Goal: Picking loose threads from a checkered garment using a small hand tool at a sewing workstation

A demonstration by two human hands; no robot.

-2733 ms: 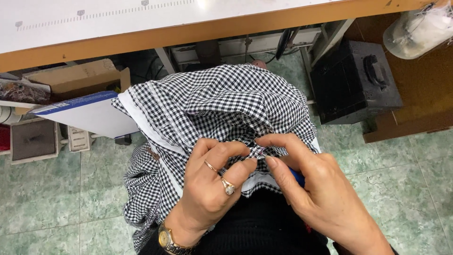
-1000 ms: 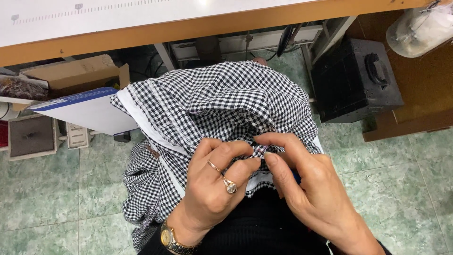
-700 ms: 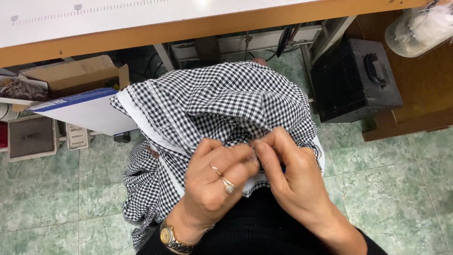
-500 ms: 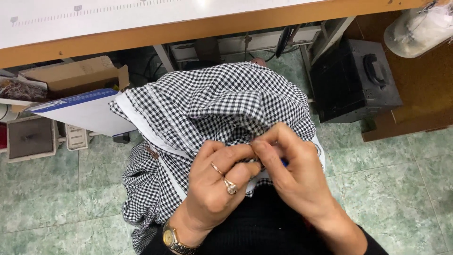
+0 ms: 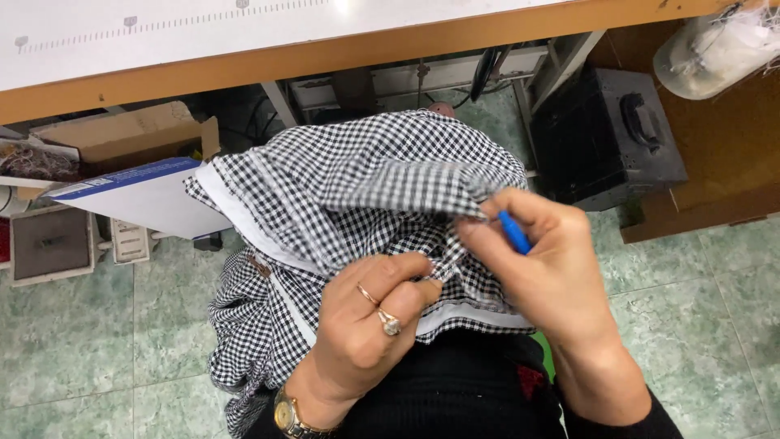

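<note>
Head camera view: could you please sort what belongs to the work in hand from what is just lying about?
In hand:
- black-and-white checked fabric garment
- small blue-handled tool
- left hand
- right hand

Lying about:
- brown cardboard box
- black hard case with handle
- white sheet with blue edge
- wooden-edged table

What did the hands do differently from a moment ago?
The right hand has pulled up and to the right, away from the left hand, drawing the checked cloth taut; its small blue tool now shows more clearly. The left hand keeps pinching the cloth in the lap. The cardboard box and black case stayed put.
</note>
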